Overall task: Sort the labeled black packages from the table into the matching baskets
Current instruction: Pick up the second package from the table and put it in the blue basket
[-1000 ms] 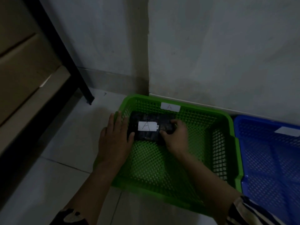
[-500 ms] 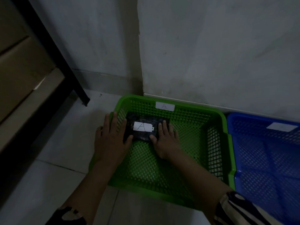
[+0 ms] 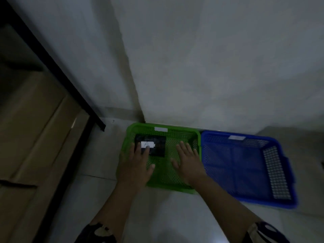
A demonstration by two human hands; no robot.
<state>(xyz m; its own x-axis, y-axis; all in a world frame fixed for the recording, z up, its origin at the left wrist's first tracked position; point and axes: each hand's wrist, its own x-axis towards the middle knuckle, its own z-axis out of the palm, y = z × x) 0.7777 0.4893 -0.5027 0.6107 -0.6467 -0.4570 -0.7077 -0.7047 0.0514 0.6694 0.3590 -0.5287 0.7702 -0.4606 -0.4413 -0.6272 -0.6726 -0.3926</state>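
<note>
A black package (image 3: 157,146) with a white label marked A lies flat in the far left corner of the green basket (image 3: 175,187), which carries a white tag on its back rim. My left hand (image 3: 136,165) hovers flat over the basket's left side, fingertips overlapping the package's near edge; touch cannot be told. My right hand (image 3: 188,160) is spread, palm down, above the basket's right half, holding nothing. The blue basket (image 3: 284,203) stands against the green one on the right with nothing visible inside.
Both baskets sit on a pale tiled floor against a grey wall with a corner edge behind the green basket. A black table leg (image 3: 70,85) slants down at the left, with cardboard boxes (image 3: 31,130) stacked beneath.
Both hands have let go of the package and drawn back toward me; the right hand has shifted right. The view has pulled up and back, showing the whole blue basket.
</note>
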